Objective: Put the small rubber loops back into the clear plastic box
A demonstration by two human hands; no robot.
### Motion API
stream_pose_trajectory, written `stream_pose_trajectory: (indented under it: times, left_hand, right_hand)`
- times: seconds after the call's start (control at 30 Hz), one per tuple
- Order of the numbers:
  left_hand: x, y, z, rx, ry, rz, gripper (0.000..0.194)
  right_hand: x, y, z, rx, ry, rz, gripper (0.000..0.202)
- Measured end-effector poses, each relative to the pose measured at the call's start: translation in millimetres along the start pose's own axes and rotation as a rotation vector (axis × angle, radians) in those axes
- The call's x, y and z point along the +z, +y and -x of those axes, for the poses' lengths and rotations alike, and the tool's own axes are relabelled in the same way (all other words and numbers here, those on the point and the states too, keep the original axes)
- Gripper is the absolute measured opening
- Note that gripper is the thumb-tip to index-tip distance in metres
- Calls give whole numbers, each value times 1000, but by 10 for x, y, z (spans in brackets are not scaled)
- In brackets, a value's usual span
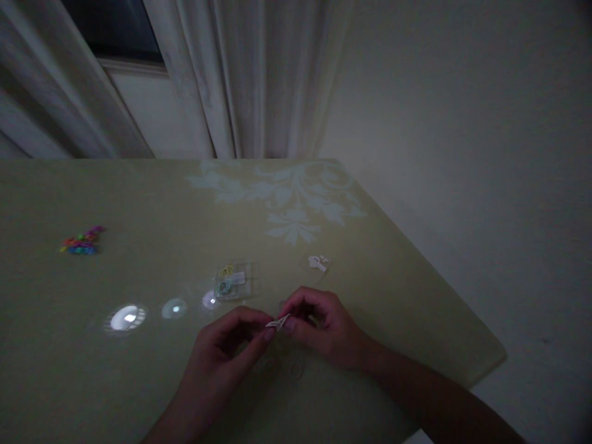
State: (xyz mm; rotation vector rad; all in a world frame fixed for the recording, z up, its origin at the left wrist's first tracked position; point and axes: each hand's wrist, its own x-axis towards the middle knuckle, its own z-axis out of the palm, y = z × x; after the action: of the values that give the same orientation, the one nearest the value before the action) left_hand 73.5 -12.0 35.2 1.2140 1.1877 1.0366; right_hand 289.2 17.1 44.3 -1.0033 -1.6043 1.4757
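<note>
Okay, left hand point(216, 365): reaches in from the near edge; thumb and index fingers clamped on one end of a thin off-white flexible strand or band.
Right hand point(333, 330): same pinch on the other end; fingers clamped, no slack gap seen.
Pale thin ring point(296, 370): flat on the counter point(370, 394), just below the hands; faint, material unclear.
Off-white strand point(278, 323): up between both sets of fingertips, above the counter; looks folded or crossed over itself, exact loop too small to tell.
Step in hand: judged to be two-handed shaping of the strand, looping or twisting.
Next move calls for: probably a firm left pinch while the right works the end; thin stock, could slip or spring loose.
Clear box: rigid see-through plastic point(250, 290), just beyond the left fingers; yellow rings point(226, 271) at its far left, blue-green rings point(224, 287) at its near left, white tag point(238, 278) mid-box. Lid state: can't tell.
Clear packet: thin see-through film point(306, 265), beyond the right hand, small white pieces point(317, 263) in or on it; can't tell which.
Multicolour pile: small bright bits point(83, 242), far left, well apart from the box, no container seen.
Backdrop: pale draped curtain point(277, 80) behind the counter.
</note>
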Motion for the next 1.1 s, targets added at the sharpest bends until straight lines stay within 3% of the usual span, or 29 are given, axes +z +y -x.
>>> stream_pose_trajectory:
  times: [0.13, 0.37, 0.53, 0.73, 0.9, 1.1]
  left_hand:
    - [6, 13, -2, -4, 8, -31, 16]
    - [-5, -4, 10, -35, -22, -24, 13]
    - [-14, -20, 8, 40, 0, -20, 8]
    - [-8, -34, 12, 68, 29, -35, 12]
    - [-24, -17, 24, 179, 4, -91, 12]
    - [-41, -7, 1, 286, 32, -110, 20]
  right_hand:
    - [6, 42, 25, -160, 91, 147, 16]
    - [30, 96, 37, -412, 127, 280, 11]
    - [31, 111, 36, -468, 140, 272, 11]
    - [36, 76, 18, -454, 89, 239, 11]
    - [40, 61, 2, -414, 66, 245, 8]
    - [52, 82, -14, -508, 94, 257, 9]
